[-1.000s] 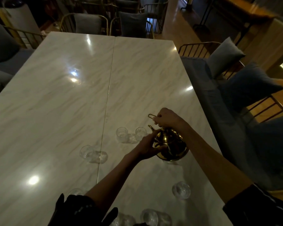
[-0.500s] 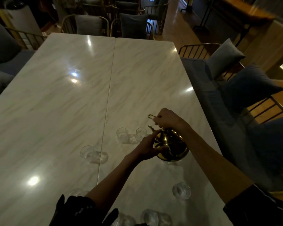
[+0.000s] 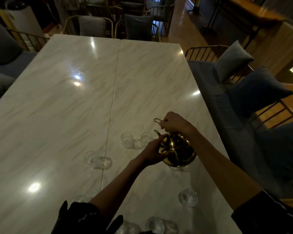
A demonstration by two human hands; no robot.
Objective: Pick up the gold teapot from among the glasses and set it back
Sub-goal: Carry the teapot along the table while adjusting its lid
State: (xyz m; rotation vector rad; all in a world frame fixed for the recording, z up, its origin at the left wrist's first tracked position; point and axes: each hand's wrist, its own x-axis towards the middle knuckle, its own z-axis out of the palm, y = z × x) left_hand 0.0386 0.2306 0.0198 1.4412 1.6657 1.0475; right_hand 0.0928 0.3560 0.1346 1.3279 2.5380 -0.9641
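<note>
At the near edge of the marble tabletop (image 3: 74, 115), 2 clear glasses (image 3: 156, 224) sit low in the frame, partly cut off, and another near-right glass (image 3: 187, 197) stands alone a little farther in. Between and beyond them both forearms reach forward from dark sleeves.

The gold teapot (image 3: 177, 150) is toward the right side of the tabletop, past that lone glass. The left hand (image 3: 153, 153) cups its left flank, fingers curled against the body just below the spout, which points far-left. The right hand (image 3: 173, 123) is above it, fingers closed in a pinch around the thin wire handle (image 3: 156, 120), whose loop juts out to the left of the knuckles. Whether the pot's base is touching the marble or just clear of it cannot be told; a faint dark patch lies under its near edge.

To the left, a pair of left glasses (image 3: 97, 160) stands near the seam of the tabletop, and just beyond the left hand 2 far glasses (image 3: 136, 140) stand close to the spout.

The step in hand appears to be the carry or the set-down, with the pot held in both hands. The next move calls for keeping it level, lowering it straight onto bare marble, and keeping the spout from swinging into the 2 far glasses before either hand lets go.
</note>
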